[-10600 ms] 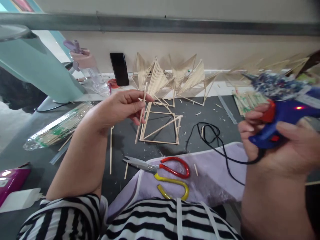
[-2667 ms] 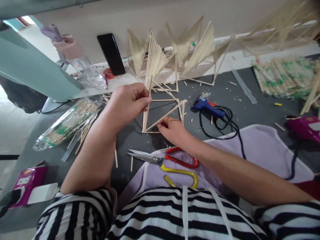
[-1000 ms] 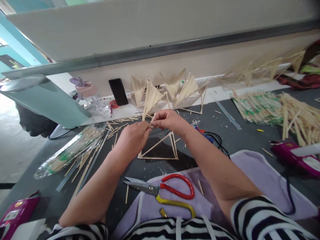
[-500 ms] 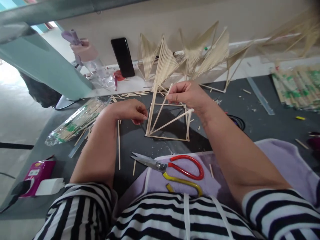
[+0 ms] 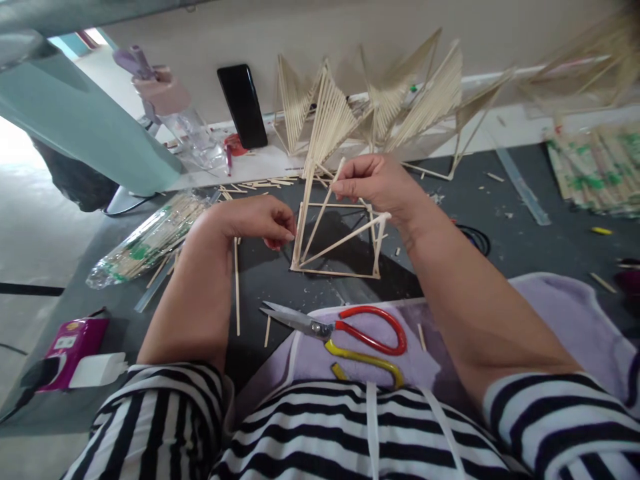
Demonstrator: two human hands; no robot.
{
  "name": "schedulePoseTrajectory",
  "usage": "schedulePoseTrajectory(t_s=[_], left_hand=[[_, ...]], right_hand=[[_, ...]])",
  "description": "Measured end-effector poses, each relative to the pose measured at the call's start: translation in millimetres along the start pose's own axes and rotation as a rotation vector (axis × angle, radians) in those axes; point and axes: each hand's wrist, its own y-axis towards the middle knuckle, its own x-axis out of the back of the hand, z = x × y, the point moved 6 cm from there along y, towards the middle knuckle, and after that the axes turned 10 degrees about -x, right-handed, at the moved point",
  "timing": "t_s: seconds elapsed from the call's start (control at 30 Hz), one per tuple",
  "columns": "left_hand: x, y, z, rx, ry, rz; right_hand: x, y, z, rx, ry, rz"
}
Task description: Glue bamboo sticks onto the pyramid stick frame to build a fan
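Looks like the right hand (image 5: 370,183) is pinching the top of a stick (image 5: 321,217) slanting down to the frame's (image 5: 340,273) near-left corner, left hand (image 5: 267,220) half-curled beside that side, can't tell if empty.

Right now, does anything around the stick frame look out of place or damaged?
Nothing on the stick frame looks clearly broken. Stick scraps litter the table untidily, and the scissors lie slightly open, partly on the lavender towel.
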Motion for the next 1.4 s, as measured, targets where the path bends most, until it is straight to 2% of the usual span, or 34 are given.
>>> schedulePoseTrajectory(t_s=[0.07,0.13,0.17,0.23,0.33,0.53,0.7,0.9,1.03,1.23,1.4], left_hand=[[11.4,-8.8,-12.7,0.011,0.082,-0.175],[19.5,-19.2,-32.2,-0.003,0.161,-0.399],[20.1,-23.5,-43.1,-0.019,0.211,-0.493],[14.7,-27.5,-63.6,-0.062,0.334,-0.61],[1.1,-23.3,-80.6,-0.102,0.455,-0.651],[-5.1,-17.8,-78.5,-0.091,0.487,-0.689],[-6.6,-14.7,-73.4,-0.072,0.434,-0.669],[-9.7,-8.8,-65.5,-0.062,0.393,-0.566],[-3.6,-15.2,-57.0,-0.012,0.349,-0.502],[3.2,-11.7,-33.1,0.117,0.332,-0.338],[-3.4,-0.3,-18.4,0.131,0.268,-0.175]], right_hand=[[2.0,-2.0,5.1,0.007,-0.01,-0.02],[3.8,-5.0,11.4,0.017,-0.002,-0.043],[4.6,-6.6,14.6,0.025,0.007,-0.056],[5.9,-9.6,19.9,0.046,0.023,-0.08],[6.1,-12.1,23.6,0.067,0.029,-0.097],[4.0,-11.9,23.5,0.068,0.063,-0.081],[1.6,-10.3,22.5,0.066,0.047,-0.045],[-2.3,-7.8,17.6,0.026,0.016,-0.009],[-4.6,-6.7,13.4,0.009,0.04,0.001],[-7.8,-6.0,9.7,0.023,0.036,0.053],[-6.5,-2.3,5.9,0.023,0.024,0.087]])
